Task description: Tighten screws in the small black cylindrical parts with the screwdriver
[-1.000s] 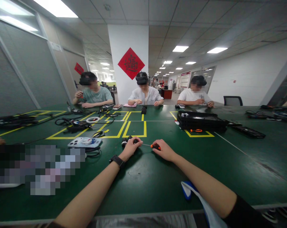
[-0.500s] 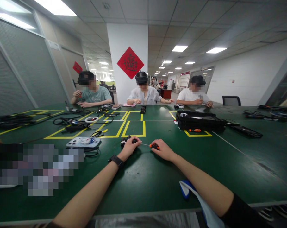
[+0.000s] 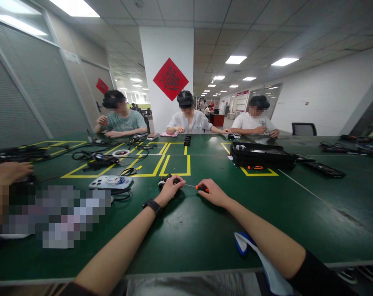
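Note:
My right hand (image 3: 215, 193) is closed around the orange-and-black handle of a screwdriver (image 3: 202, 188). Its thin metal shaft points left to the fingertips of my left hand (image 3: 171, 191). That hand, a black watch (image 3: 153, 206) on its wrist, is closed on a black device with rounded parts (image 3: 162, 182) at the tabletop. My fingers cover much of the device, so its kind and the screwdriver's tip cannot be made out.
A phone (image 3: 110, 182) and cables lie left. Another person's hand (image 3: 12, 172) reaches in there. A black case (image 3: 263, 154) and orange-handled tool (image 3: 254, 167) sit ahead right. A blue-and-white strap-like item (image 3: 260, 257) hangs over the near edge. Three people sit opposite.
Another person's hand and forearm have come further in at the left edge. The view has shifted slightly; my hands keep nearly the same pose on the screwdriver and the black device.

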### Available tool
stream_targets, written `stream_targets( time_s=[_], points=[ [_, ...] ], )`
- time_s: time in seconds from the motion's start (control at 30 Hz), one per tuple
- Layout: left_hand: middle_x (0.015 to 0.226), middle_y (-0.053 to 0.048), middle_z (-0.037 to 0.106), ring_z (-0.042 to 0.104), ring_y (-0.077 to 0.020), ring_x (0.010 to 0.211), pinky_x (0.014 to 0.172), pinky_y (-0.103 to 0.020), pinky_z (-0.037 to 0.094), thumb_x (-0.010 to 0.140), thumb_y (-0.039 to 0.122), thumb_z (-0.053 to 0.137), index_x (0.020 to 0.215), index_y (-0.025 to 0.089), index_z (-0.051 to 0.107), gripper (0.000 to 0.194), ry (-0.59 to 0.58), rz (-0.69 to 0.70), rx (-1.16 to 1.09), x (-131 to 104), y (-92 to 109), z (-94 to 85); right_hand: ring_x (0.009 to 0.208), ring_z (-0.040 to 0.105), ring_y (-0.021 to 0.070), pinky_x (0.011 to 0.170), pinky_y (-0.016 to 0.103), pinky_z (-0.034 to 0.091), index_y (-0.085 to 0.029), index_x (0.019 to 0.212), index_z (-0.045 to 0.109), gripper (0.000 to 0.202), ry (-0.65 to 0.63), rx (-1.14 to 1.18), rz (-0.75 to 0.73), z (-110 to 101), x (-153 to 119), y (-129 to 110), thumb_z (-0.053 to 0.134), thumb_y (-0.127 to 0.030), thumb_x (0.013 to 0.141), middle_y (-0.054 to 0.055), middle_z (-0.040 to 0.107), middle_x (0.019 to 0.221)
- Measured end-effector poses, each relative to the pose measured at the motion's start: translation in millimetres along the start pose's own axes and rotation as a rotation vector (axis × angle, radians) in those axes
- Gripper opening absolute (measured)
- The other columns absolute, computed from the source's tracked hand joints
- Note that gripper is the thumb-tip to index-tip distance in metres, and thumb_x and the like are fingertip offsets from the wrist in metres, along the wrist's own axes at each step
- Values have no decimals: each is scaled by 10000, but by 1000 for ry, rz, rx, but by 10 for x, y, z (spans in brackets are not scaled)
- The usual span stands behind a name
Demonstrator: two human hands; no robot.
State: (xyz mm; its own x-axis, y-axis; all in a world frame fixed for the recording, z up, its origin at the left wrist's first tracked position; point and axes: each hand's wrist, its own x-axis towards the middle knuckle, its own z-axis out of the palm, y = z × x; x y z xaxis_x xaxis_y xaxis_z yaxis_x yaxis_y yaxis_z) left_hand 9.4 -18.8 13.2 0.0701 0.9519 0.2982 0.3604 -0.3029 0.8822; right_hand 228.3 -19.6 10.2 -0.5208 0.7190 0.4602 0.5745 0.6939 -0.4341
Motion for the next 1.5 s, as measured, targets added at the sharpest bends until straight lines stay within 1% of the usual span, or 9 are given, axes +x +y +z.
stream_targets(
  time_s=[0.3, 0.47, 0.83, 0.97, 1.03, 1.1, 1.23, 1.4, 1.5],
  points=[
    [650, 10, 572, 501, -116, 605, 581, -230, 387, 680, 437, 536, 756, 173, 566, 277, 31, 7, 1, -2, 9, 6, 856, 465, 161, 756, 292, 370, -164, 899, 573, 158, -5, 7, 15, -11, 5, -18, 561, -236, 760, 42, 562, 878],
    [642, 10, 562, 505, -122, 610, 596, -240, 393, 686, 441, 536, 756, 174, 553, 276, 4, 6, -21, -9, 39, 1, 855, 468, 166, 757, 299, 372, -170, 901, 573, 153, -7, 11, 20, -20, 1, -35, 554, -240, 766, 42, 564, 873],
    [620, 18, 560, 475, -103, 547, 494, -209, 349, 675, 453, 548, 761, 175, 565, 291, 3, -16, -25, -12, 71, -2, 833, 468, 163, 737, 292, 380, -170, 902, 581, 169, -15, 29, 48, -22, 11, 3, 563, -270, 767, 42, 561, 857],
    [629, 17, 563, 466, -99, 534, 478, -208, 340, 684, 456, 537, 778, 175, 564, 298, -1, -39, -17, -16, 87, -8, 854, 465, 159, 770, 298, 372, -172, 886, 597, 191, 5, 33, 43, -21, 23, 2, 468, -305, 839, 43, 561, 849],
    [633, 14, 567, 472, -102, 540, 478, -209, 340, 683, 451, 538, 774, 174, 565, 293, -4, -44, -20, -17, 93, -9, 864, 464, 154, 793, 302, 365, -177, 868, 608, 247, 16, 34, 41, -17, 32, 9, 392, -297, 879, 41, 559, 843],
    [634, 13, 569, 480, -104, 547, 483, -210, 345, 681, 444, 544, 766, 174, 567, 285, -2, -43, -25, -17, 94, -9, 862, 464, 152, 802, 304, 363, -174, 847, 616, 274, 6, 29, 37, -10, 41, 21, 368, -281, 890, 43, 554, 833],
    [646, 8, 570, 485, -107, 563, 504, -214, 362, 679, 432, 551, 765, 170, 568, 276, 16, -34, -27, -13, 71, -8, 872, 465, 158, 816, 314, 367, -162, 817, 608, 216, -5, 8, 6, 5, 42, 32, 423, -262, 863, 52, 539, 855],
    [661, 2, 567, 503, -119, 613, 578, -231, 396, 676, 430, 559, 764, 169, 571, 276, 28, -11, -20, -9, 43, 3, 952, 458, 169, 863, 329, 363, -169, 827, 569, 89, 55, 20, -27, -5, 8, -12, 512, -232, 800, 67, 488, 990],
    [667, -1, 568, 505, -124, 623, 585, -235, 397, 656, 445, 575, 750, 166, 576, 295, 48, -12, -1, -12, 48, 7, 968, 457, 173, 855, 332, 370, -173, 819, 540, 70, 77, 30, -12, -12, -9, -42, 554, -207, 759, 63, 474, 1013]
  ],
)
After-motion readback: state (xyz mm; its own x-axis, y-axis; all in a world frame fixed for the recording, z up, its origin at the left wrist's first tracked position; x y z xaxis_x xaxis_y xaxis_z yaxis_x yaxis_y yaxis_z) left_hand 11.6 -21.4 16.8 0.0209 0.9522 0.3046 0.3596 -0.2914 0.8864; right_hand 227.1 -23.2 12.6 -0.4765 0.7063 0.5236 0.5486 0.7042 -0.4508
